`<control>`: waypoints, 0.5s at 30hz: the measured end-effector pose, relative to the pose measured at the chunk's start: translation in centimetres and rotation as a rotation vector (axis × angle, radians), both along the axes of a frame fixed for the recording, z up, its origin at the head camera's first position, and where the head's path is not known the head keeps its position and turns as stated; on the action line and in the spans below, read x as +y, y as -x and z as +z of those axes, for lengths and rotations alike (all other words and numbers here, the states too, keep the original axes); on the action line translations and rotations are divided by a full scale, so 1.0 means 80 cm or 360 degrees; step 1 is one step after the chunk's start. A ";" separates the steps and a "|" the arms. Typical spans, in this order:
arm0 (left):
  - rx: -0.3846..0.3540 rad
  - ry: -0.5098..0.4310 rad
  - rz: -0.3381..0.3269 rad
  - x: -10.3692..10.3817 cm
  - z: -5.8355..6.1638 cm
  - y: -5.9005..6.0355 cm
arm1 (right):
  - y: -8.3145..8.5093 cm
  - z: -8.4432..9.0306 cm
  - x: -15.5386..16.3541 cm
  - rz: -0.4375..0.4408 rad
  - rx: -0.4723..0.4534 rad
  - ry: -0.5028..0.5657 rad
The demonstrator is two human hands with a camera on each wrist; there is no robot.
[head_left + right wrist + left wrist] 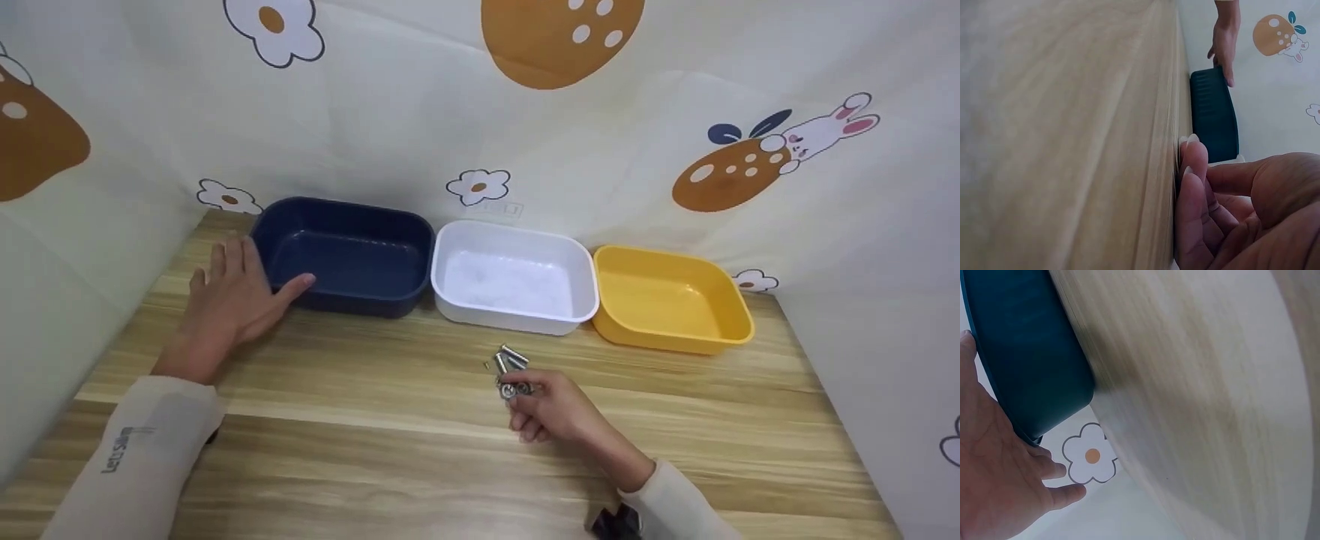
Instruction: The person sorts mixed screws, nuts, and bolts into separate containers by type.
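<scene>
My left hand (236, 292) rests against the left end of a dark blue box (360, 294), fingers straight along its outside and thumb by the near corner. In the left wrist view, the palm and fingers (1067, 496) lie beside the box's rim. Low over the tabletop, my right hand (553, 405) has its index finger and thumb curled round a small metal nut (508, 391). A second nut (524, 388) lies close by it. Just beyond the fingertips are several silvery bolts (514, 355). The right wrist view shows curled fingers at the table, which hide the nuts and bolts.
A white box (517, 321) stands in the middle of the row, with a yellow box (660, 339) to its right. Behind them hangs a patterned cloth (390, 112). The wooden tabletop (360, 427) spreads in front of the boxes.
</scene>
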State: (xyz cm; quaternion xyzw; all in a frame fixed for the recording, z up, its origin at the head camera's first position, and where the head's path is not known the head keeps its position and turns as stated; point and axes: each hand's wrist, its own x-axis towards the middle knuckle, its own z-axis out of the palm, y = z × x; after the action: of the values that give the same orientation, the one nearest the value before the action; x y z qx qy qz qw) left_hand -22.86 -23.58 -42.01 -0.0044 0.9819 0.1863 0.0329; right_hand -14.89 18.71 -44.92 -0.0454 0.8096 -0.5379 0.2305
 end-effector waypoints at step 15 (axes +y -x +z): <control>-0.0006 -0.0030 -0.0002 0.001 0.001 -0.001 | -0.001 -0.006 -0.004 -0.0003 0.0146 -0.0036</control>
State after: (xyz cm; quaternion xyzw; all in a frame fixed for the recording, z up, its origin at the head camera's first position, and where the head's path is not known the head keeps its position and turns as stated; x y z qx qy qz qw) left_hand -22.75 -23.50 -41.97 -0.0039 0.9801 0.1953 0.0350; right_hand -14.80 18.42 -45.41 -0.0666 0.8254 -0.5263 0.1931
